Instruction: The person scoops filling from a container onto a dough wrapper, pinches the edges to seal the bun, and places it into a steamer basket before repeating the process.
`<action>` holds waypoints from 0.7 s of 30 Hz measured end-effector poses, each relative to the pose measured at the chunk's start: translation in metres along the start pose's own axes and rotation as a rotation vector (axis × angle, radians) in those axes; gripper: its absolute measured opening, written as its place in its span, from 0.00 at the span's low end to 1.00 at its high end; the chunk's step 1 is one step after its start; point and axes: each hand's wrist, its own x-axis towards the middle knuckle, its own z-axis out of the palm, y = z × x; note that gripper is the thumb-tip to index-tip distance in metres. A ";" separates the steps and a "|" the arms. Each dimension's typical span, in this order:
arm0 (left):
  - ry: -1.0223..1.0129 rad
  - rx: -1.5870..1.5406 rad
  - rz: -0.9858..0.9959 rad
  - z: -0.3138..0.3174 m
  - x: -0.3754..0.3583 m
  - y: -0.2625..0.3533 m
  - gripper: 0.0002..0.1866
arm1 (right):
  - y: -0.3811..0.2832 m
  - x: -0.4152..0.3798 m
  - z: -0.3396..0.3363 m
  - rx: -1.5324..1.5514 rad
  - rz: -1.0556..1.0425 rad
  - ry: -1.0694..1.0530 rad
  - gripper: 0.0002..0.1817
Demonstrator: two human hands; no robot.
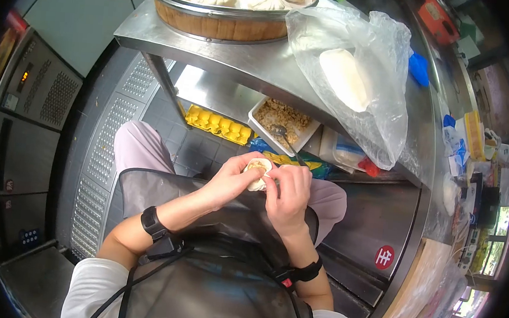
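A small filled bun, its dough partly gathered round a pale brownish filling, sits between my two hands above my lap. My left hand cups it from the left, the thumb lying over the filling. On the other side, the fingers of my right hand pinch the edge of the dough. Beyond my hands stands a white tub of crumbly filling with a metal spoon in it. Up on the steel table, a round bamboo steamer holds several pleated buns.
A clear plastic bag with a pale dough piece lies on the steel table, right of the steamer. Yellow egg trays are below the table. A steel cabinet stands left, and a wooden board lies at the lower right.
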 end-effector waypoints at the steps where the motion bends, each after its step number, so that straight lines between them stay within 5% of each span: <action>1: 0.002 -0.001 0.001 -0.001 0.001 0.001 0.10 | -0.001 0.002 -0.001 0.015 0.057 0.007 0.10; 11: -0.086 0.075 -0.007 -0.002 0.001 0.010 0.15 | 0.001 0.004 -0.009 0.005 -0.085 -0.032 0.10; 21: -0.068 0.023 -0.005 0.003 -0.003 0.014 0.18 | -0.002 0.002 -0.008 0.085 0.089 0.028 0.07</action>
